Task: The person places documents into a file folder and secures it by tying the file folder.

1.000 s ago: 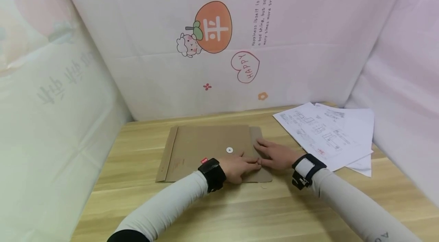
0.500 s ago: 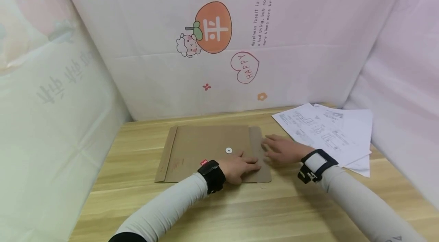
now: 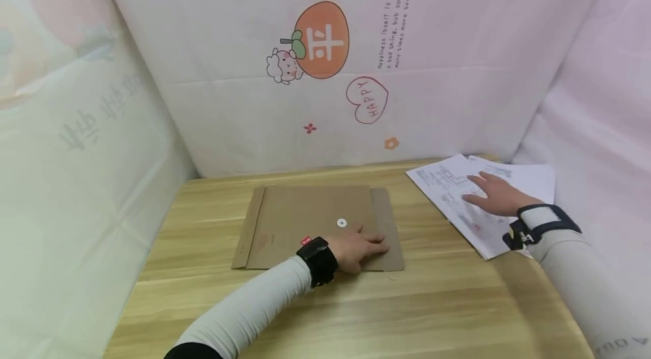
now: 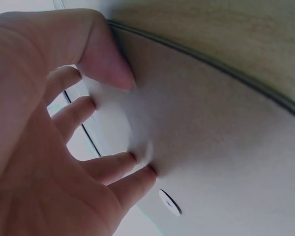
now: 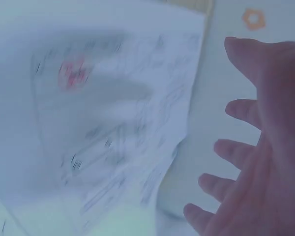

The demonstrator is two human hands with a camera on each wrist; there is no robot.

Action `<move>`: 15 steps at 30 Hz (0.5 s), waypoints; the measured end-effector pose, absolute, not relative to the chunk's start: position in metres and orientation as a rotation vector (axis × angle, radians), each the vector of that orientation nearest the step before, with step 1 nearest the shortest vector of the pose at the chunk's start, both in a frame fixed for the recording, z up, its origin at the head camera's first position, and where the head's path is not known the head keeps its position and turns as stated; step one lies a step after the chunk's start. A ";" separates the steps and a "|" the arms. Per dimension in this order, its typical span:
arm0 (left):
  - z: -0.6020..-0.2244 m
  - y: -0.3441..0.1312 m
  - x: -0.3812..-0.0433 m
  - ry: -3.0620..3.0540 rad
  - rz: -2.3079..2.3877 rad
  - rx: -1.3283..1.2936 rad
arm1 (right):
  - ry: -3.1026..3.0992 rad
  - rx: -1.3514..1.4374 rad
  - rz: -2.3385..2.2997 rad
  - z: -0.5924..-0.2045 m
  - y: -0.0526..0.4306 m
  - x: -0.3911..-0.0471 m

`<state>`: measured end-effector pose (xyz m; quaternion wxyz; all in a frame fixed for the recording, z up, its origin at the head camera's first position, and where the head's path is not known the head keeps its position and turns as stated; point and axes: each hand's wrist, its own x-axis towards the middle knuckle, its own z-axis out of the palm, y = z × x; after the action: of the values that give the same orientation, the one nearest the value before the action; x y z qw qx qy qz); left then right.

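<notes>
A brown kraft-paper document envelope lies flat on the wooden table, its flap spread out to the right. It carries a white round button and a small red tag. My left hand rests on the envelope's near right part with fingers spread; the left wrist view has the fingertips and thumb touching the paper. Over a stack of printed sheets at the back right, my right hand hovers with fingers extended and nothing in it. In the right wrist view the top sheet with its red stamp looks blurred.
A wooden table fills the lower view. White printed cloth hangs behind it and along both sides, the right one close to the paper stack. Bare wood lies between the envelope and the sheets.
My right hand has left the envelope's flap and moved right, over the printed sheets. My left hand has stayed in place on the envelope.
</notes>
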<state>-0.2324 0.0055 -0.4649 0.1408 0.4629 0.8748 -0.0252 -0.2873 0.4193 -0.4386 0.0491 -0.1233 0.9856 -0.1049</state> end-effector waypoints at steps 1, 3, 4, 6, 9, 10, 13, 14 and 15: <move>-0.465 0.006 -0.232 2.523 -0.070 1.338 | 2.998 -0.328 -0.291 -0.442 0.429 -0.288; -0.465 0.006 -0.232 2.518 -0.069 1.335 | 2.980 -0.249 -0.244 -0.448 0.446 -0.289; -0.464 0.006 -0.231 2.516 -0.070 1.333 | 2.976 -0.217 -0.229 -0.451 0.453 -0.289; -0.463 0.007 -0.230 2.510 -0.068 1.341 | 2.967 -0.141 -0.201 -0.456 0.466 -0.288; -0.462 0.007 -0.231 2.507 -0.088 1.364 | 2.942 -0.038 -0.181 -0.460 0.482 -0.286; -0.462 0.007 -0.231 2.506 -0.096 1.374 | 2.932 -0.004 -0.185 -0.461 0.486 -0.285; -0.462 0.008 -0.232 2.506 -0.113 1.385 | 2.901 0.061 -0.195 -0.463 0.498 -0.283; -0.462 0.008 -0.233 2.505 -0.117 1.387 | 2.898 0.073 -0.193 -0.465 0.502 -0.283; -0.462 0.008 -0.233 2.503 -0.119 1.386 | 2.896 0.082 -0.187 -0.467 0.506 -0.281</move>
<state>-0.2333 0.0079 -0.4619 0.1386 0.4795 0.8655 -0.0413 -0.2815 0.5058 -0.4665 0.1189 0.0280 0.9905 -0.0638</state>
